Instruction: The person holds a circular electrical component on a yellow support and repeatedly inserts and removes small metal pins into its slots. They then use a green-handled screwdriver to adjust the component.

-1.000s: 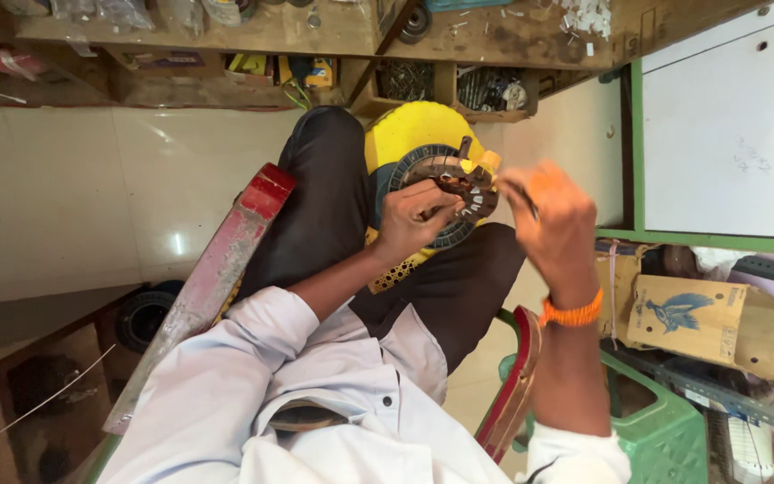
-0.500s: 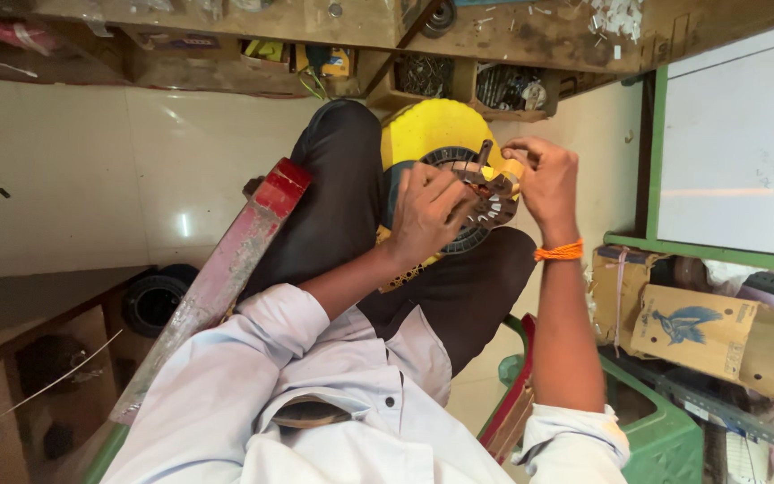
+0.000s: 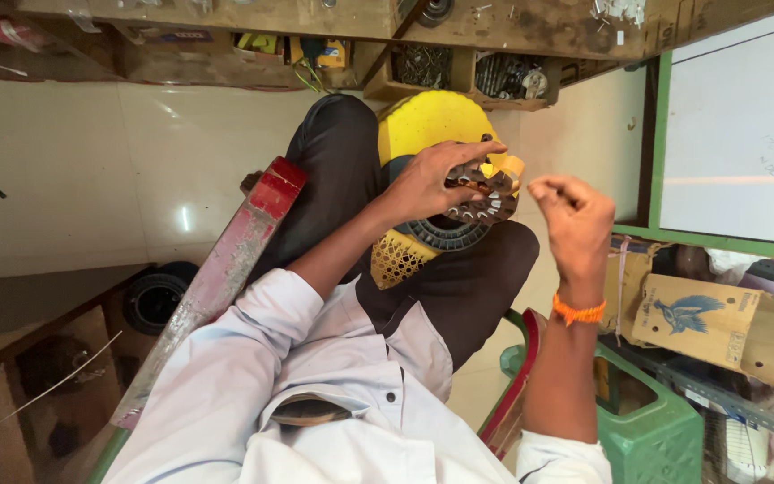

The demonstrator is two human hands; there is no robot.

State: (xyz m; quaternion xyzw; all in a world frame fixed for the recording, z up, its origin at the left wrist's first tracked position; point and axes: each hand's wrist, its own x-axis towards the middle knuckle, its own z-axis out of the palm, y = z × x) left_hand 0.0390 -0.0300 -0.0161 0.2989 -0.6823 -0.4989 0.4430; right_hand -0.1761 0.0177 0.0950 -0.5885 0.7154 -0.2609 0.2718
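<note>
The floor [image 3: 73, 170] is of pale glossy tiles and shows a small bright reflection of light. A worn wooden workbench [image 3: 494, 22] runs along the top edge, with open compartments full of small parts. On the right stands a white board with a green frame [image 3: 736, 134], near a cardboard box [image 3: 718, 323] and a green plastic crate [image 3: 665, 430]

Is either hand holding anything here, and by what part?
The left hand grips the dark toothed metal ring by its near rim. The right hand is pinched shut beside it; whether it holds anything cannot be told.
</note>
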